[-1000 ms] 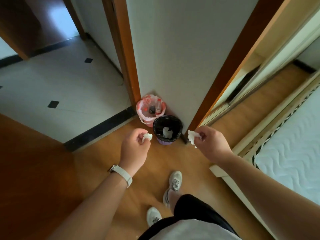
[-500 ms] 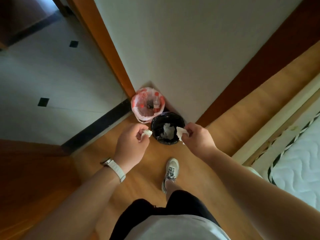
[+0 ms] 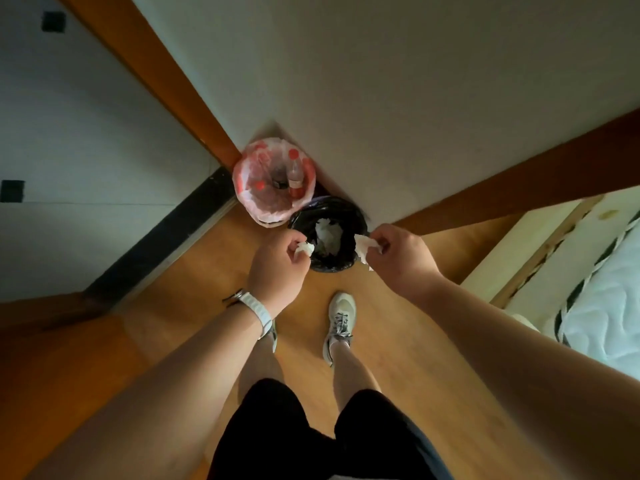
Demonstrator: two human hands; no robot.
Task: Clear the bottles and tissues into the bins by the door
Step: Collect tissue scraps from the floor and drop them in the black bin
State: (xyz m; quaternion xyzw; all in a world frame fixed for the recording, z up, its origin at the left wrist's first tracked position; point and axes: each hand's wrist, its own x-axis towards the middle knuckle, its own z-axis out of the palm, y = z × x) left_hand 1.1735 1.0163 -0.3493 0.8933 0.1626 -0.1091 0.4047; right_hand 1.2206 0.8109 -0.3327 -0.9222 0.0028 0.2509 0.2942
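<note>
Two bins stand on the floor against the white wall. The near one is a black-lined bin with a crumpled white tissue inside. Behind it a bin with a pink and white bag holds a red-capped bottle. My left hand pinches a small tissue wad at the black bin's left rim. My right hand holds another tissue over its right rim.
A wooden door frame and a dark threshold strip lie to the left, with white tiles beyond. A bed with a white mattress is at the right. My feet in white shoes stand on the wooden floor just before the bins.
I have stepped closer to the bins and look more steeply down. Both hands have moved forward with their tissues, from short of the black bin to its rim.
</note>
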